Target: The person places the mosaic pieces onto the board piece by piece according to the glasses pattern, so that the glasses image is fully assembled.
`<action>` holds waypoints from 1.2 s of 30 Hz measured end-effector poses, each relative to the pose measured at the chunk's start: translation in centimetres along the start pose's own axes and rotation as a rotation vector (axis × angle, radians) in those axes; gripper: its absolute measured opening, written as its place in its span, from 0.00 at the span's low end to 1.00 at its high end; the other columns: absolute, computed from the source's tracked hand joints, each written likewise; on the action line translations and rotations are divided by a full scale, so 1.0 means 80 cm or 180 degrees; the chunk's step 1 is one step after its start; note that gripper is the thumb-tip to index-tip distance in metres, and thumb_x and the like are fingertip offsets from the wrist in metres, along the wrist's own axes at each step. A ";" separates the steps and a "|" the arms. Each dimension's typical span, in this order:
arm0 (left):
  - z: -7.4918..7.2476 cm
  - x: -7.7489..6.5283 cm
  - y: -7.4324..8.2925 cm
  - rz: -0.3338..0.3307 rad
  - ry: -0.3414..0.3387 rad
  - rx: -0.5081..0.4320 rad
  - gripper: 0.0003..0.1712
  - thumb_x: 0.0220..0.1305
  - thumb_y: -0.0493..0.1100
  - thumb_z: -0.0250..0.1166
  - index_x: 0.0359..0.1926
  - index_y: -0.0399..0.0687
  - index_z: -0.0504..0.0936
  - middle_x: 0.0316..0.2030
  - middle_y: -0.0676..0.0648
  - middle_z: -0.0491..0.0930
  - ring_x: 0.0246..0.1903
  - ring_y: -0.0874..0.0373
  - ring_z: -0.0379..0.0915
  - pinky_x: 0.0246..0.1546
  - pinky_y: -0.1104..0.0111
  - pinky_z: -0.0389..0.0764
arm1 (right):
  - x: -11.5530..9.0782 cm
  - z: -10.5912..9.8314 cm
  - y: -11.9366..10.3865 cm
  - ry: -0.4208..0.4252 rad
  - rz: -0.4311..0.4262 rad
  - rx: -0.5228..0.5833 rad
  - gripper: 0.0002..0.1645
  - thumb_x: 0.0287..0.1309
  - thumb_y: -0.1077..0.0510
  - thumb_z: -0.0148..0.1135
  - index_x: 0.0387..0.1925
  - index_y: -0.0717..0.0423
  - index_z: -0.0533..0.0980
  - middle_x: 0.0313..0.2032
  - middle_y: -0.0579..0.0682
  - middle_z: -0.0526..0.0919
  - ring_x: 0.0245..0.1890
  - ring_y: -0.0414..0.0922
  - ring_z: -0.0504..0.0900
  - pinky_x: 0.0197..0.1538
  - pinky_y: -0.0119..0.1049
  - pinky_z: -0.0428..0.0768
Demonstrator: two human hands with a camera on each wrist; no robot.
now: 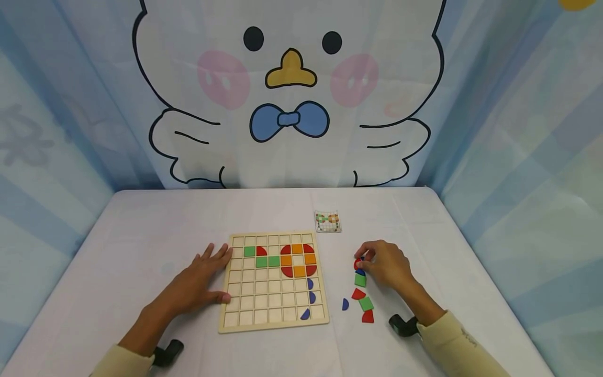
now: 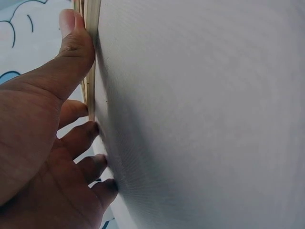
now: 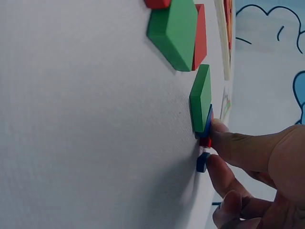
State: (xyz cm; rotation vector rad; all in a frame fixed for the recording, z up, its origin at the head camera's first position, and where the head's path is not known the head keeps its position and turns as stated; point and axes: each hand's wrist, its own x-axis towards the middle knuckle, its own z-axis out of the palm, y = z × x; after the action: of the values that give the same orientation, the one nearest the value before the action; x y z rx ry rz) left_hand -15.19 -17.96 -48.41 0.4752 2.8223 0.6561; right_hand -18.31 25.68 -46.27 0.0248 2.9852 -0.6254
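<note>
A wooden grid board (image 1: 261, 302) lies on the table, with green and orange squares, red quarter-circles and blue pieces set in some of its cells. My left hand (image 1: 195, 285) rests at the board's left edge, fingers spread, with thumb and fingertips against the wooden rim. At the right, my right hand (image 1: 388, 264) pinches a red curved piece (image 1: 357, 264) between thumb and forefinger. A blue piece (image 3: 202, 162) is right at the forefinger's tip. Directly below the fingers lies a green square (image 1: 360, 280), partly over another blue piece (image 1: 360, 272).
Nearer the front are a loose red quarter-circle (image 1: 368, 316), another green square (image 1: 366, 303), a red piece (image 1: 358, 294) and a blue half-circle (image 1: 345, 304). A small pattern card (image 1: 327, 222) lies behind the board. A printed curtain (image 1: 292, 157) hangs behind the table.
</note>
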 end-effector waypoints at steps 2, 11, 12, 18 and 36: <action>0.000 0.000 0.000 0.0014 0.0004 0.0002 0.66 0.50 0.59 0.83 0.84 0.47 0.58 0.84 0.40 0.54 0.84 0.30 0.40 0.79 0.32 0.52 | -0.001 0.001 0.000 -0.0015 -0.0044 -0.0007 0.08 0.61 0.57 0.78 0.40 0.45 0.87 0.30 0.46 0.81 0.35 0.46 0.77 0.33 0.36 0.75; -0.001 -0.001 0.001 0.0024 0.0020 -0.0007 0.66 0.50 0.58 0.83 0.84 0.46 0.58 0.84 0.40 0.54 0.83 0.30 0.41 0.79 0.32 0.52 | 0.004 0.003 0.001 -0.0131 -0.0065 0.0328 0.08 0.61 0.58 0.78 0.34 0.48 0.82 0.30 0.46 0.83 0.36 0.45 0.79 0.40 0.37 0.77; -0.001 -0.001 0.001 0.0026 0.0025 -0.0008 0.66 0.50 0.58 0.83 0.84 0.46 0.58 0.84 0.40 0.54 0.83 0.30 0.41 0.79 0.32 0.52 | 0.005 0.004 -0.001 -0.0131 -0.0069 0.0374 0.08 0.61 0.58 0.78 0.34 0.48 0.83 0.30 0.46 0.83 0.36 0.45 0.78 0.40 0.37 0.78; -0.001 -0.001 0.001 0.0034 0.0037 -0.0004 0.66 0.50 0.58 0.83 0.84 0.46 0.58 0.83 0.40 0.54 0.84 0.30 0.41 0.80 0.33 0.52 | 0.014 0.007 -0.027 -0.0064 -0.0178 0.0625 0.07 0.62 0.58 0.78 0.32 0.47 0.84 0.30 0.46 0.84 0.35 0.46 0.77 0.35 0.36 0.77; 0.000 -0.001 -0.001 -0.0038 0.0013 -0.0032 0.67 0.50 0.60 0.83 0.84 0.50 0.57 0.84 0.43 0.54 0.84 0.30 0.41 0.76 0.29 0.56 | 0.033 0.038 -0.165 -0.0010 -0.0965 0.0907 0.08 0.63 0.56 0.77 0.30 0.42 0.86 0.29 0.38 0.87 0.31 0.42 0.77 0.33 0.36 0.73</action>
State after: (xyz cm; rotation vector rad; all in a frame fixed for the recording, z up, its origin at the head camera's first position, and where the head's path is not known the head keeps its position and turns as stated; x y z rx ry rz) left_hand -15.13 -18.10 -48.41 0.4555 2.8221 0.6694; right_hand -21.11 12.39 -44.03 -0.4143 2.8918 -1.0758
